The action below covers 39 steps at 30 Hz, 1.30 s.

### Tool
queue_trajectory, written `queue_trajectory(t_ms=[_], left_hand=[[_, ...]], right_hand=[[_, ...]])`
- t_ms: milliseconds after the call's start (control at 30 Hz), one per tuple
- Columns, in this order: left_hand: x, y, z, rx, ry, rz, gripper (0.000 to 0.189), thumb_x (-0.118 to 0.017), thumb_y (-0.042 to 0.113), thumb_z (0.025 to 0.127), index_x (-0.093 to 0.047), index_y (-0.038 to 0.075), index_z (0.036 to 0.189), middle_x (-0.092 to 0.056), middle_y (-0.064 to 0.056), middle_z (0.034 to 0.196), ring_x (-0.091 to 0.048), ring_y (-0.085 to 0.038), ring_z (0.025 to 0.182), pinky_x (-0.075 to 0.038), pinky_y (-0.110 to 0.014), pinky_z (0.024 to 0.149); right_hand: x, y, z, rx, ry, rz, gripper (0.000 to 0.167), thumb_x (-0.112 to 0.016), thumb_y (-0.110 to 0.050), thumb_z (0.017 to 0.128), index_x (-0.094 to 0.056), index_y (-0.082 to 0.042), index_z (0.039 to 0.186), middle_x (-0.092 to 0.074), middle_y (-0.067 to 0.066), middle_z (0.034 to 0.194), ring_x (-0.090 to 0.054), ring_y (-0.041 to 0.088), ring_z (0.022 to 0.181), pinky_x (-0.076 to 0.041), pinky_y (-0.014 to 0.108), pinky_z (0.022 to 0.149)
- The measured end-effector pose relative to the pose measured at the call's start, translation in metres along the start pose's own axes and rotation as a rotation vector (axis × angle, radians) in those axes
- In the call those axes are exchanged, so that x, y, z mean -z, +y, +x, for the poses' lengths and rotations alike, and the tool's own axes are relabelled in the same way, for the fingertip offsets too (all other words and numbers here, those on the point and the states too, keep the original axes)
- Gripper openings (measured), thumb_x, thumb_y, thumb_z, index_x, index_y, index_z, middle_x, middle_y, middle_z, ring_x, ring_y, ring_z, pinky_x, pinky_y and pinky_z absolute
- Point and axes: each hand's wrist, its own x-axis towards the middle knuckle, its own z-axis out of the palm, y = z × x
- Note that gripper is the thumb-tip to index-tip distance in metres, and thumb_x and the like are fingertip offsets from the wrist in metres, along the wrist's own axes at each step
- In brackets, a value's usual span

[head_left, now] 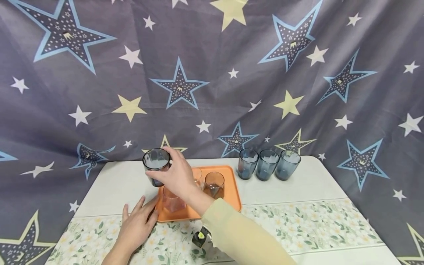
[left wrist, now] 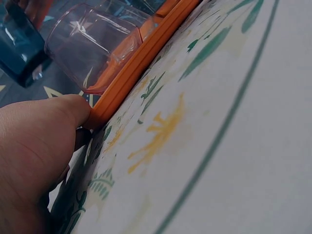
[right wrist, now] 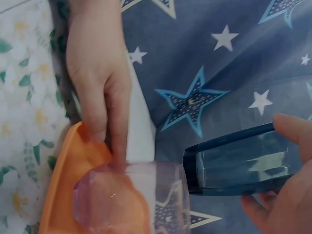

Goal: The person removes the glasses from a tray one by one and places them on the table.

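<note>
My right hand [head_left: 180, 175] grips a dark blue drinking glass [head_left: 156, 162], fingers and thumb round its sides. The glass is raised above the back left corner of an orange tray [head_left: 232, 184]. At the tray's left edge, my left hand [head_left: 137, 222] rests with fingers spread, its thumb touching the rim in the left wrist view. A pinkish clear glass [head_left: 173, 201] stands at the front left of the tray. An amber-tinted glass [head_left: 214, 180] stands at its right. Behind my right hand, another clear glass [head_left: 197, 173] is mostly hidden.
Three blue glasses [head_left: 267, 165] stand in a row at the back right of the table. A floral runner [head_left: 308, 224] crosses the white tabletop [head_left: 205, 162]. Close behind the table hangs a star-patterned curtain [head_left: 212, 73]. A small black device [head_left: 200, 237] is by the right cuff.
</note>
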Motion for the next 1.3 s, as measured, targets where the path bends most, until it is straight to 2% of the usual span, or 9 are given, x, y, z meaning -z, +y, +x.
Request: queue_trajectory(t_ms=[200, 367, 467, 600, 700, 900, 1033, 1200, 1300], left_hand=[[0.001, 0.0, 0.002, 0.006, -0.01, -0.003, 0.049, -0.059, 0.03, 0.115, -0.059, 0.013, 0.161, -0.059, -0.01, 0.162, -0.035, -0.05, 0.16, 0.003, -0.086, 0.12], [0.003, 0.0, 0.001, -0.003, 0.002, -0.009, 0.05, -0.06, 0.029, 0.115, -0.059, 0.011, 0.162, -0.059, -0.011, 0.162, -0.034, -0.05, 0.16, 0.003, -0.085, 0.121], [0.003, 0.0, 0.0, -0.01, 0.01, -0.01, 0.051, -0.06, 0.03, 0.115, -0.057, 0.012, 0.163, -0.059, -0.01, 0.162, -0.034, -0.05, 0.16, 0.003, -0.085, 0.121], [0.003, 0.001, 0.0, -0.007, 0.006, -0.011, 0.052, -0.059, 0.031, 0.116, -0.056, 0.012, 0.164, -0.058, -0.01, 0.163, -0.034, -0.05, 0.16, 0.004, -0.083, 0.122], [0.003, 0.001, 0.0, -0.003, 0.004, -0.012, 0.052, -0.058, 0.032, 0.116, -0.056, 0.012, 0.164, -0.058, -0.011, 0.162, -0.033, -0.05, 0.16, 0.005, -0.082, 0.123], [0.002, 0.001, 0.001, 0.007, 0.002, -0.022, 0.053, -0.057, 0.035, 0.116, -0.055, 0.011, 0.164, -0.057, -0.012, 0.163, -0.031, -0.05, 0.161, 0.007, -0.081, 0.124], [0.0, 0.001, 0.001, 0.018, 0.002, -0.027, 0.053, -0.057, 0.033, 0.116, -0.055, 0.01, 0.164, -0.056, -0.012, 0.164, -0.029, -0.05, 0.162, 0.009, -0.08, 0.125], [0.0, 0.0, -0.001, 0.017, 0.005, -0.031, 0.054, -0.057, 0.032, 0.116, -0.054, 0.01, 0.164, -0.056, -0.013, 0.164, -0.029, -0.051, 0.161, 0.009, -0.08, 0.124], [0.001, 0.0, -0.001, 0.015, 0.005, -0.03, 0.054, -0.057, 0.033, 0.116, -0.054, 0.01, 0.164, -0.055, -0.012, 0.165, -0.029, -0.051, 0.161, 0.009, -0.081, 0.124]], right_hand=[[0.017, -0.013, -0.007, 0.016, 0.005, -0.001, 0.088, -0.1, -0.045, 0.082, -0.06, -0.028, 0.159, -0.063, -0.005, 0.15, -0.066, 0.015, 0.127, -0.058, 0.041, 0.101], [0.035, -0.016, -0.013, 0.035, -0.036, 0.012, 0.09, -0.1, -0.045, 0.083, -0.059, -0.026, 0.161, -0.065, -0.008, 0.135, -0.067, 0.009, 0.11, -0.059, 0.034, 0.093], [0.046, -0.016, -0.018, 0.03, -0.072, 0.069, 0.089, -0.1, -0.042, 0.083, -0.059, -0.025, 0.161, -0.065, -0.008, 0.131, -0.068, 0.007, 0.104, -0.06, 0.029, 0.089], [0.062, -0.015, -0.025, 0.01, -0.095, 0.123, 0.089, -0.101, -0.04, 0.083, -0.059, -0.028, 0.16, -0.065, -0.008, 0.136, -0.07, 0.009, 0.11, -0.061, 0.029, 0.094], [0.074, -0.013, -0.029, -0.001, -0.093, 0.121, 0.089, -0.101, -0.04, 0.082, -0.059, -0.031, 0.16, -0.064, -0.009, 0.139, -0.071, 0.012, 0.115, -0.061, 0.031, 0.097], [0.098, -0.005, -0.035, -0.012, -0.08, 0.149, 0.09, -0.102, -0.033, 0.082, -0.059, -0.027, 0.161, -0.063, -0.003, 0.146, -0.071, 0.019, 0.122, -0.061, 0.035, 0.103], [0.114, 0.002, -0.038, -0.017, -0.06, 0.156, 0.089, -0.102, -0.03, 0.082, -0.06, -0.025, 0.159, -0.063, -0.002, 0.146, -0.067, 0.018, 0.128, -0.058, 0.035, 0.108], [0.136, 0.011, -0.041, -0.012, -0.03, 0.132, 0.087, -0.103, -0.028, 0.081, -0.061, -0.025, 0.158, -0.068, -0.003, 0.139, -0.066, 0.015, 0.129, -0.056, 0.036, 0.111], [0.148, 0.018, -0.044, -0.012, -0.025, 0.123, 0.087, -0.102, -0.027, 0.082, -0.061, -0.025, 0.158, -0.067, -0.001, 0.141, -0.065, 0.016, 0.129, -0.056, 0.037, 0.112]])
